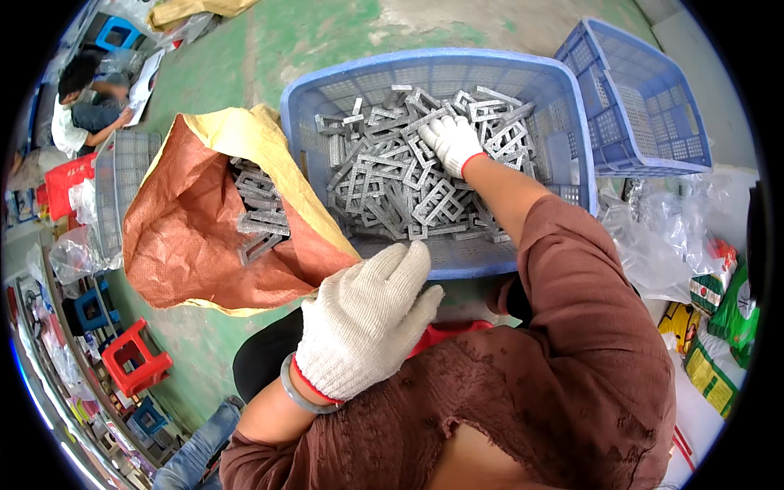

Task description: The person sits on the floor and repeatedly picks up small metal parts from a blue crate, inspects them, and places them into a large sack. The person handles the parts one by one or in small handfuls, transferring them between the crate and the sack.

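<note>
My right hand (452, 144), in a white knitted glove with a red cuff, reaches into a large blue plastic crate (438, 59). Its fingers curl down around a grey metal frame (414, 126) at the top of the heap; the fingertips are partly hidden. Many similar rectangular metal frames (384, 184) lie jumbled in the crate. Nearer to me, my gloved left hand (363, 318) hovers with fingers stretched out and holds nothing. To its left gapes a woven sack (196, 237), orange inside and yellow outside, with several metal frames (263, 200) in it.
Another blue crate (645, 106) stands at the far right, with clear plastic bags (661, 237) in front of it. At left are a red stool (136, 358) and a grey crate (135, 163). A person (82, 110) sits farther off at the upper left.
</note>
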Demonstrator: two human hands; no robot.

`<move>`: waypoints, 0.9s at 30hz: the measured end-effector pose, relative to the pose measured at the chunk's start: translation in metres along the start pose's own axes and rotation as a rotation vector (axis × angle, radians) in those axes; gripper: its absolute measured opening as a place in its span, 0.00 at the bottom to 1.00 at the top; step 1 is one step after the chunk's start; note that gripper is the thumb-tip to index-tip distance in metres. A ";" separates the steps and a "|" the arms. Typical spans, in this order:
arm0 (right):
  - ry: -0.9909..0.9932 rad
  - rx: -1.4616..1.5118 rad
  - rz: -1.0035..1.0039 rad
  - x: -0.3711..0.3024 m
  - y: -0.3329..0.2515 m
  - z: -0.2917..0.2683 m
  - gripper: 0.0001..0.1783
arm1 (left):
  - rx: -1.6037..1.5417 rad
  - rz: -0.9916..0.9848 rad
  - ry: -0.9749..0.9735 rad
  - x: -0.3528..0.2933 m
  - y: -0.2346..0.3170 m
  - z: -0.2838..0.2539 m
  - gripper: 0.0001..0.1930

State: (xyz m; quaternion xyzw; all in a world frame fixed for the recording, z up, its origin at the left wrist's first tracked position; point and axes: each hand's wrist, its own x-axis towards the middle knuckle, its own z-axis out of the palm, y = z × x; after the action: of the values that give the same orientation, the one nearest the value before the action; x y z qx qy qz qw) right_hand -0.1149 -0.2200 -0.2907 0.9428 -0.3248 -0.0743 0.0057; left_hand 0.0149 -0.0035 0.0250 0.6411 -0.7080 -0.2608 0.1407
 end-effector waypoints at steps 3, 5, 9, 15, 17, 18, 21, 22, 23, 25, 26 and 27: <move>-0.007 0.018 -0.003 0.004 0.004 -0.002 0.30 | -0.009 0.055 0.078 -0.002 -0.006 0.005 0.20; -0.020 0.039 -0.003 0.001 0.004 -0.004 0.30 | -0.014 0.040 0.045 -0.001 -0.005 0.003 0.20; -0.142 0.004 0.008 0.016 0.001 -0.006 0.30 | -0.039 0.039 0.033 0.001 -0.006 0.005 0.20; -0.129 -0.001 0.078 0.019 -0.014 -0.021 0.24 | -0.049 0.045 0.058 0.000 -0.008 0.005 0.20; -0.125 0.001 0.029 0.013 -0.012 -0.020 0.24 | -0.053 0.043 0.034 0.000 -0.009 0.004 0.21; -0.123 0.001 0.004 0.012 -0.012 -0.020 0.24 | -0.055 0.041 0.024 0.001 -0.009 0.003 0.21; -0.119 -0.096 -0.085 0.010 -0.012 -0.019 0.21 | -0.042 0.046 -0.004 0.001 -0.008 0.001 0.21; -0.117 -0.127 -0.114 0.010 -0.013 -0.019 0.21 | -0.046 0.048 -0.005 0.001 -0.008 0.001 0.21; -0.089 -0.185 -0.132 0.014 -0.015 -0.021 0.20 | -0.049 0.048 -0.004 0.001 -0.008 0.001 0.21; -0.184 -0.144 -0.162 0.020 -0.012 -0.027 0.20 | -0.058 0.037 -0.023 0.001 -0.007 0.000 0.21; -0.231 -0.127 -0.180 0.024 -0.010 -0.037 0.19 | -0.065 0.023 -0.039 0.001 -0.008 0.000 0.21; -0.253 -0.071 -0.129 0.025 -0.008 -0.043 0.20 | -0.071 0.008 -0.055 0.000 -0.007 -0.001 0.21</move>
State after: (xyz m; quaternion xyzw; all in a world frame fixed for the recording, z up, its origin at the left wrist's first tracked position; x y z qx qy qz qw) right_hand -0.0841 -0.2308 -0.2518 0.9440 -0.2590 -0.2043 -0.0065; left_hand 0.0214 -0.0041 0.0220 0.6254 -0.7044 -0.3029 0.1447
